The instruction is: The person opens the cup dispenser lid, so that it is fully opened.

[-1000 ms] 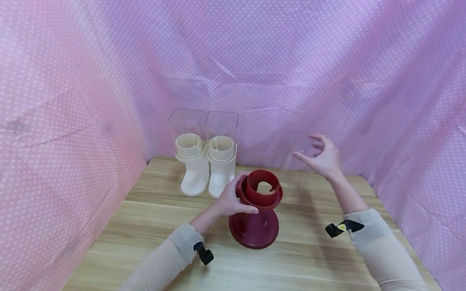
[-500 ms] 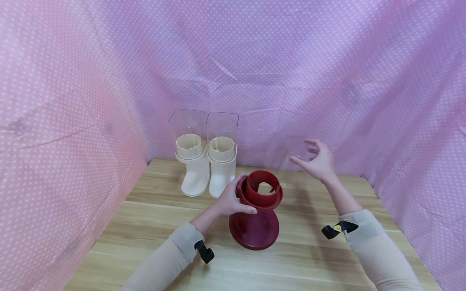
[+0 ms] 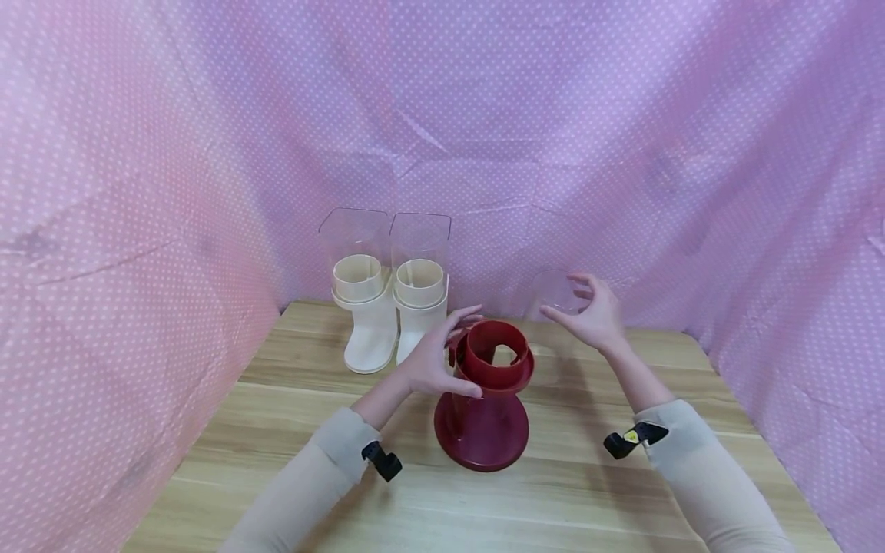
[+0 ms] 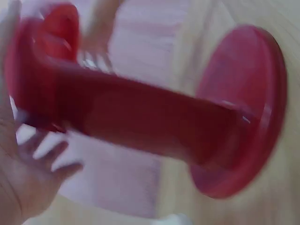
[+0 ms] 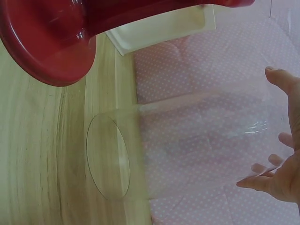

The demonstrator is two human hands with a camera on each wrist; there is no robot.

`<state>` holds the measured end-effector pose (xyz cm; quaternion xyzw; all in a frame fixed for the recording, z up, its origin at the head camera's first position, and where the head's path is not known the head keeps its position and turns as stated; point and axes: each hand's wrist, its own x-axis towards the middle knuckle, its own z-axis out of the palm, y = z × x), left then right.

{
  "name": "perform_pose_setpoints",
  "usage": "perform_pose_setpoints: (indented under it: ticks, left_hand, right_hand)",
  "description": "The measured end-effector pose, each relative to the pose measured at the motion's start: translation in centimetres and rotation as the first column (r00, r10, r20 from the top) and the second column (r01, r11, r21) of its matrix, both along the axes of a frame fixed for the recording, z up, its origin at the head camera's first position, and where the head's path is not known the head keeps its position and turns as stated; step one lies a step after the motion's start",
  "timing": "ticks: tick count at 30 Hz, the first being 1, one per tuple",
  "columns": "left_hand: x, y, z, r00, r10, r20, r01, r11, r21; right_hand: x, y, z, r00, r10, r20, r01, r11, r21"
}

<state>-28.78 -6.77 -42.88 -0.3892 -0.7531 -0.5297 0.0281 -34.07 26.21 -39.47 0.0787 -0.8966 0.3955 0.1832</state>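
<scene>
- Head view: the red stand (image 3: 494, 411) is flanked by the left hand (image 3: 430, 362), its fingers spread apart.
- A clear cylinder (image 5: 201, 140) is gripped by the right hand (image 3: 596, 316).

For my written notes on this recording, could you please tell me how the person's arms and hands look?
The left sleeve and right sleeve are long and pale beige. The left hand and right hand wear no gloves. A small black device sits on each sleeve near its end; the right one also shows a yellow patch.
</scene>
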Motion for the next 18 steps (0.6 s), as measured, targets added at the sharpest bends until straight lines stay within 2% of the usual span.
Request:
perform_pose_setpoints:
  ticks: [2, 4, 6, 8, 11, 14, 18]
  left_hand:
    - [1.3, 0.5, 1.4, 0.987, 0.152, -0.057, -0.155, 0.986, -0.053]
    - [2.6, 1.1, 2.7, 0.955, 0.277, -0.105, -0.288, 0.953, -0.099]
    - [3.6, 1.9, 3.8, 0.921, 0.363, -0.140, -0.381, 0.914, -0.137]
    - [4.3, 2.6, 4.5, 0.897, 0.412, -0.160, -0.436, 0.885, -0.163]
    - [4.7, 3.1, 5.0, 0.880, 0.443, -0.171, -0.470, 0.864, -0.180]
    - [4.6, 3.2, 5.2, 0.877, 0.451, -0.165, -0.477, 0.857, -0.197]
    - [3.9, 3.0, 5.6, 0.901, 0.413, -0.135, -0.434, 0.870, -0.234]
  right_hand:
    - [0.0, 0.0, -0.1, 1.000, 0.001, -0.010, -0.001, 1.000, 0.001]
    - [0.0, 0.0, -0.2, 1.000, 0.009, -0.019, -0.009, 1.000, 0.001]
    - [-0.1, 0.0, -0.3, 0.999, 0.017, -0.029, -0.017, 1.000, -0.002]
    - [-0.1, 0.0, -0.4, 0.999, 0.023, -0.041, -0.024, 1.000, -0.009]
    - [-0.1, -0.1, -0.5, 0.998, 0.026, -0.056, -0.028, 0.999, -0.026]
    - [-0.2, -0.1, -0.6, 0.998, 0.032, -0.056, -0.034, 0.999, -0.042]
    - [-0.3, 0.1, -0.6, 0.997, 0.042, -0.069, -0.046, 0.998, -0.051]
